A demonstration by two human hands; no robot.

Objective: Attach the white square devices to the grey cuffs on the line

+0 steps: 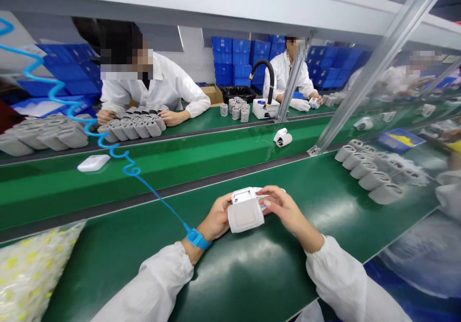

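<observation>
A wrist blood pressure monitor (246, 217), a white case with a rolled grey cuff, is held above the green bench. My left hand (218, 219) grips its left side, the thumb near the case's top edge. At the right end, the bent fingers of my right hand (286, 211) press on the case and the cuff's edge. A recess shows in the upturned white case; part of the case is hidden behind my right fingers. A blue wrist strap (198, 238) with a coiled cord circles my left wrist.
Beyond the bench runs a green conveyor belt (201, 151) carrying a white case (93, 163) and a cuffed monitor (283, 138). Rolled cuffs (372, 168) stand at right; a bag (32, 269) lies at left. Metal posts (378, 67) rise at right. Co-workers sit opposite.
</observation>
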